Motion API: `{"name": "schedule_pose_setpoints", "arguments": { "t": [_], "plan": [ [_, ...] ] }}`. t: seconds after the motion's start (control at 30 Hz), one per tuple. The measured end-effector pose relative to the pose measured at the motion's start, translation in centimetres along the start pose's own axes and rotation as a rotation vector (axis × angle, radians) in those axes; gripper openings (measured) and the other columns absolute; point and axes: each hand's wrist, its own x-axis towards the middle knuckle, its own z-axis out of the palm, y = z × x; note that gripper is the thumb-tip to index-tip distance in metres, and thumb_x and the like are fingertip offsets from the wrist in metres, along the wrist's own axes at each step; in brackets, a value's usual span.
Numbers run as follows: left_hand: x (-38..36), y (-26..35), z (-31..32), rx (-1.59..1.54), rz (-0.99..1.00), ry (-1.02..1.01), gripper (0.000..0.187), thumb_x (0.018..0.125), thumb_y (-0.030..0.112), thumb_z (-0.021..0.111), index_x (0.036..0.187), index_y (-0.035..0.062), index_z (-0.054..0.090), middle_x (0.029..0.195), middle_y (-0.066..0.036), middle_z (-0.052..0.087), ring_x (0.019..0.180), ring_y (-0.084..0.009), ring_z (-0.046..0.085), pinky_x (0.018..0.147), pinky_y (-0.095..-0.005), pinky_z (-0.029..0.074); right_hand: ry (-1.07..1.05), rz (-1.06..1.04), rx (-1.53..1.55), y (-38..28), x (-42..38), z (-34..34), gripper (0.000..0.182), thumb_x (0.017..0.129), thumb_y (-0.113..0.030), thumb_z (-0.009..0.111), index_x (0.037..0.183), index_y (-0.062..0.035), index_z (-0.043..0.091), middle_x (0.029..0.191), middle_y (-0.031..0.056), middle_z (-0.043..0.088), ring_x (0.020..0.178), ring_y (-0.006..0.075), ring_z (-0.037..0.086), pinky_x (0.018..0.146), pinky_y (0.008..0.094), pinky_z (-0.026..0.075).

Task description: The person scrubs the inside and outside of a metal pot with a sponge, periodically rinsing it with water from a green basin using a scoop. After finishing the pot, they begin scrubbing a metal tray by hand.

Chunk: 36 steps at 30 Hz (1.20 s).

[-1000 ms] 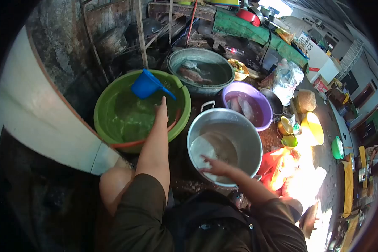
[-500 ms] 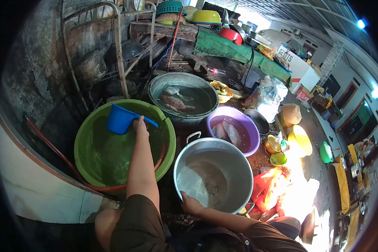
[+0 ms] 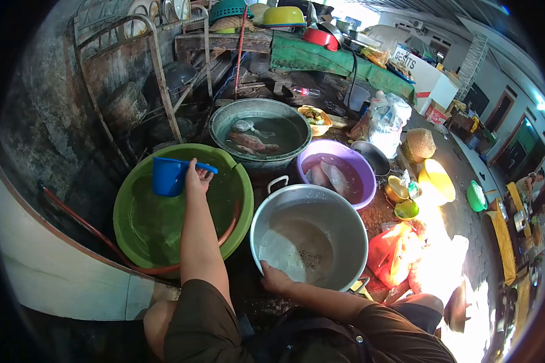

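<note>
While fingers (image 3: 203, 174) grip handle, blue scoop (image 3: 166, 176) sits left

Blue scoop (image 3: 168, 176) above green basin (image 3: 133, 199)

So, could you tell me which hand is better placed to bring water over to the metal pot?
Probably the left hand: it holds the blue scoop above the green basin, while the right hand grips the metal pot rim.
</note>
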Motion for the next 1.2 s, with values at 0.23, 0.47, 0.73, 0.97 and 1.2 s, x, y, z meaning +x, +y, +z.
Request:
{"name": "schedule_pose_setpoints", "arguments": {
  "t": [0.23, 0.47, 0.73, 0.97, 1.2],
  "plan": [
    [2.4, -2.4, -5.4, 1.097, 0.248, 0.528, 0.031, 0.085, 0.009, 0.050, 0.114, -0.0015, 0.047, 0.109, -0.023, 0.058, 0.101, -0.0361, 0.059, 0.090, -0.0455, 0.045, 0.006, 0.061, 0.025, -1.0, 1.9, 0.0, 0.044, 0.080, -0.010, 0.046, 0.121, 0.0017, 0.037, 0.100, 0.0333, 0.058, 0.095, 0.0470, 0.057, 0.084, 0.0515, 0.043],
    [-3.6, -2.4, -8.1, 1.810, 0.216, 0.330, 0.028, 0.086, 0.009, 0.048, 0.109, -0.0050, 0.053, 0.110, -0.028, 0.058, 0.103, -0.0388, 0.058, 0.086, -0.0444, 0.047, 0.055, 0.083, 0.106, -2.5, 3.3, -0.1, 0.038, 0.080, -0.013, 0.049, 0.114, 0.0024, 0.042, 0.102, 0.0298, 0.060, 0.098, 0.0449, 0.057, 0.087, 0.0487, 0.044],
    [-15.6, 2.9, -3.0, 0.796, -0.520, 0.000, 0.029, 0.089, 0.020, 0.060, 0.067, 0.0150, 0.041, 0.049, 0.009, 0.033, 0.038, -0.0026, 0.031, 0.038, -0.0214, 0.025, 0.071, 0.042, 0.358, 0.0, 6.0, -0.3, 0.065, 0.085, -0.053, 0.052, 0.120, 0.0017, 0.049, 0.111, 0.0265, 0.059, 0.109, 0.0378, 0.055, 0.092, 0.0421, 0.043],
    [-25.6, 4.1, 0.7, 0.953, -0.491, -0.276, 0.028, 0.088, 0.020, 0.063, 0.069, 0.0166, 0.043, 0.052, 0.008, 0.033, 0.039, -0.0033, 0.030, 0.039, -0.0239, 0.026, 0.235, 0.029, 1.273, 0.6, 12.6, -4.9, 0.036, 0.089, -0.029, 0.048, 0.118, -0.0080, 0.052, 0.097, 0.0079, 0.054, 0.083, 0.0239, 0.053, 0.066, 0.0403, 0.048],
    [-28.5, 1.9, 2.0, 1.155, -0.438, -0.200, 0.024, 0.088, 0.021, 0.062, 0.072, 0.0166, 0.044, 0.051, 0.008, 0.036, 0.038, -0.0028, 0.031, 0.035, -0.0229, 0.027, 0.214, 0.111, 1.689, 0.9, 18.5, -4.5, 0.031, 0.086, -0.018, 0.049, 0.115, -0.0080, 0.053, 0.094, 0.0104, 0.054, 0.078, 0.0253, 0.054, 0.061, 0.0405, 0.049]
  ]
}}
